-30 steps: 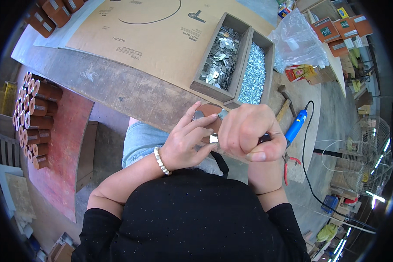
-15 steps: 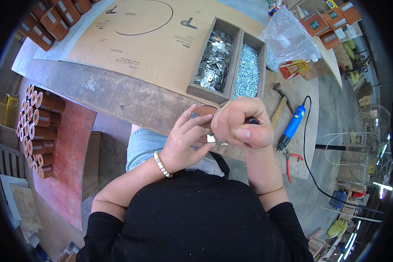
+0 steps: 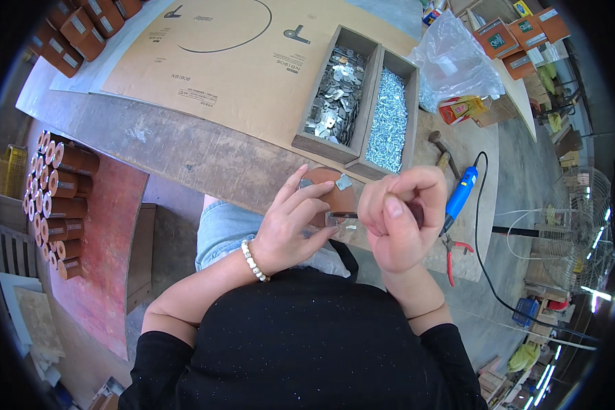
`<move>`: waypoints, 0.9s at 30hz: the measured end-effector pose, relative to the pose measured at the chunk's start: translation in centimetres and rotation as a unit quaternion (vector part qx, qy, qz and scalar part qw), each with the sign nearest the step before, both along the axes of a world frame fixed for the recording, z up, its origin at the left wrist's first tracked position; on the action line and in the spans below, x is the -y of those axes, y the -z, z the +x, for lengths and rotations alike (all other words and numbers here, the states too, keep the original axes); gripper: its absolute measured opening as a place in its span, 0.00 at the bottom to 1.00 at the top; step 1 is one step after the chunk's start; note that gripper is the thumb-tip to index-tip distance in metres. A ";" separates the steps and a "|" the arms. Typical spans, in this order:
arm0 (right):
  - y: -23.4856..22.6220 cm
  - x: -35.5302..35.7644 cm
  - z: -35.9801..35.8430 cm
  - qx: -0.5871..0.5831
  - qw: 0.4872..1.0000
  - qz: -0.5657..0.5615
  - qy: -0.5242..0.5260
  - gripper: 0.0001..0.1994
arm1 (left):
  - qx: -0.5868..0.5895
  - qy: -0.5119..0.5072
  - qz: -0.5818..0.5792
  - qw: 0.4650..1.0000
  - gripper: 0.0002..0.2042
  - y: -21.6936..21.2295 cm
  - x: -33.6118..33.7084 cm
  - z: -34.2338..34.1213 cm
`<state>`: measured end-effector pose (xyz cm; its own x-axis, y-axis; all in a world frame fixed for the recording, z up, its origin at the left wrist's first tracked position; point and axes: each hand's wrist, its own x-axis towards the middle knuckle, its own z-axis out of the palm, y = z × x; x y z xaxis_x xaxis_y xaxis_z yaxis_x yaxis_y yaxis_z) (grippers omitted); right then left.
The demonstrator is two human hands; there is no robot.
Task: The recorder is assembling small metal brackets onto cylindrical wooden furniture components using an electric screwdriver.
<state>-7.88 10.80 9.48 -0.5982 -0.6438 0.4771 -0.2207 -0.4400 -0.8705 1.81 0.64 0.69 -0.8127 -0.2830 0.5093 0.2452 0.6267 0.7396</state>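
My left hand (image 3: 288, 229), with a beaded bracelet on its wrist, curls its fingers over a reddish-brown round piece (image 3: 344, 199) at the bench edge and steadies it. A small silver metal plate (image 3: 343, 182) lies on the far part of that piece. In my closed right hand (image 3: 402, 222) is a hand tool with a thin dark shaft (image 3: 344, 215). The shaft points left, its tip at the piece beside my left fingertips; most of the handle is hidden in the fist, so its exact kind does not show.
Beyond my hands, one wooden box holds flat metal plates (image 3: 336, 96), another silver screws (image 3: 387, 119). To the right lie a hammer (image 3: 444, 152), a blue corded power screwdriver (image 3: 462, 193) and red-handled pliers (image 3: 451, 256). Brown cylinders (image 3: 65, 208) stand at left; a fan (image 3: 574, 225) is at right.
My right hand has moved right and slightly down, away from my left fingers, baring the tool's shaft and more of the brown piece with its metal plate. My left hand stays nearly in place.
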 end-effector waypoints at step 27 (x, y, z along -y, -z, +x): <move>-0.1 0.0 -1.9 0.137 0.981 -0.040 -0.132 0.07 | 0.032 -0.038 0.049 0.998 0.24 -0.3 -1.0 0.1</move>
<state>-9.79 10.79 9.57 -0.5289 -0.7599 0.3779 0.1468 -0.5204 -0.8412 1.88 1.61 1.00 -0.8170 -0.3914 0.4234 0.1488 0.5662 0.8107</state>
